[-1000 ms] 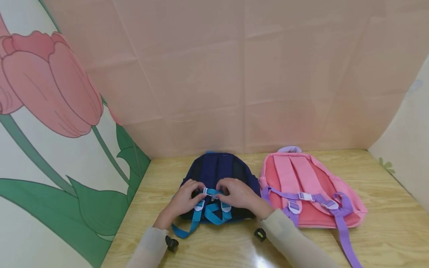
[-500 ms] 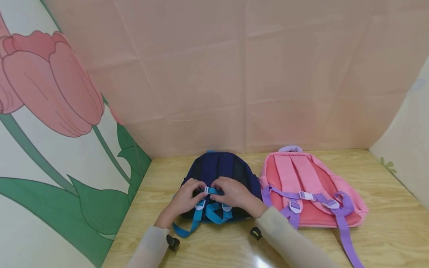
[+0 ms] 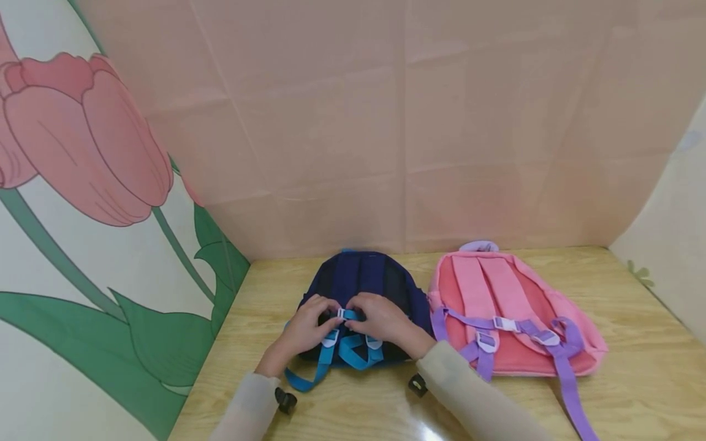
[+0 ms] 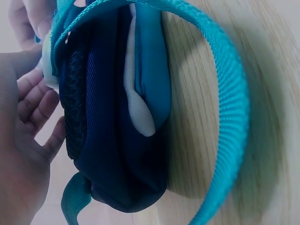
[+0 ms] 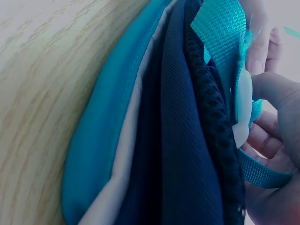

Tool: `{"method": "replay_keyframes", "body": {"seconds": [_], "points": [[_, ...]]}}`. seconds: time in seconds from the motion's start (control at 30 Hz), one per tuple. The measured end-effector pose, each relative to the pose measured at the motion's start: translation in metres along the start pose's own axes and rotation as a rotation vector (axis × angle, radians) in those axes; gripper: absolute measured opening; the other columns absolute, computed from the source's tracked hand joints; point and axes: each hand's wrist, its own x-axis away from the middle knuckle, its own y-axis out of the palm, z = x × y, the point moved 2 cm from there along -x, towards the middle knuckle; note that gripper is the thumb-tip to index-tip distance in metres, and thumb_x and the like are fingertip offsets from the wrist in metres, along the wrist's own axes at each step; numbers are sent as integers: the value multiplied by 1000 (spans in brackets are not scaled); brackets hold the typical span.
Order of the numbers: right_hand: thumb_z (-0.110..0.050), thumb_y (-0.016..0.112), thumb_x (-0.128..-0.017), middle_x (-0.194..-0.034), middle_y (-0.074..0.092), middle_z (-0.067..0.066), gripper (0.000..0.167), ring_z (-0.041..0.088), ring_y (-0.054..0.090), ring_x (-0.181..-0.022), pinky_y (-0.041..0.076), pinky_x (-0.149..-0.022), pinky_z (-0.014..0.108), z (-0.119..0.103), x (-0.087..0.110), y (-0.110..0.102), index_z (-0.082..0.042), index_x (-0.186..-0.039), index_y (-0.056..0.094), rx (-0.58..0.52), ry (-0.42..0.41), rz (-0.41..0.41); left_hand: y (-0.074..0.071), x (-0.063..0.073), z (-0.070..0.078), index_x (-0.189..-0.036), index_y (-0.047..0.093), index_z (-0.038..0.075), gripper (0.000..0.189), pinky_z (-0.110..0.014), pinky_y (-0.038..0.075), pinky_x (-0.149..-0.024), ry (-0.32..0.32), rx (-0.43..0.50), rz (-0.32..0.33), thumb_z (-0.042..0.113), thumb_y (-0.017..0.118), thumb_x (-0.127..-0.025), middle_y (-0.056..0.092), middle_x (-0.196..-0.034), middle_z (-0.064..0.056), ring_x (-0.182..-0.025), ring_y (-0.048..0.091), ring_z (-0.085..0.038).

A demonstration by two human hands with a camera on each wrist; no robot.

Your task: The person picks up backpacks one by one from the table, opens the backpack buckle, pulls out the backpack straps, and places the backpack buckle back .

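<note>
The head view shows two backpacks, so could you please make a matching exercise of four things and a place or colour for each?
Things:
1. pink backpack
2. tulip
3. navy backpack
4. left hand

Places and colours:
A. painted on the wall
B. at the left end of a white buckle
C. trimmed with purple straps
D. trimmed with blue straps

Pairs: 1-C, 2-A, 3-D, 4-B

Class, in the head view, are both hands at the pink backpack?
No, the left hand and right hand are both at the navy backpack.
</note>
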Motion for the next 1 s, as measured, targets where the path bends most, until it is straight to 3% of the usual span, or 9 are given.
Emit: {"method": "replay_keyframes", "body": {"seconds": [0.27,0.63,1.0], "points": [[-25,78,-90,-101,71,2,23,15,62,-86,55,-80,34,-1,-2,1,-10,-107,73,-23,-23,22,0,0,-1,-114,69,19,19,-30,51,-84,-29,15,-18,26,71,-97,64,-106,7,-96,54,-7],[-24,78,-90,-100,71,2,20,15,63,-86,55,-80,34,-3,-1,-1,-11,-105,73,-24,-21,42,-4,3,-3,-121,67,19,27,-33,51,-89,-76,18,-53,26,72,-96,64,-115,7,-101,54,-9],[-23,78,-90,-100,70,1,20,14,62,-85,55,-79,33,0,0,0,-11,-106,72,-39,-8,30,1,0,-3,-119,72,14,32,-39,47,-89,-22,-72,-53,33,75,-93,65,-111,2,-102,52,-15]]}}
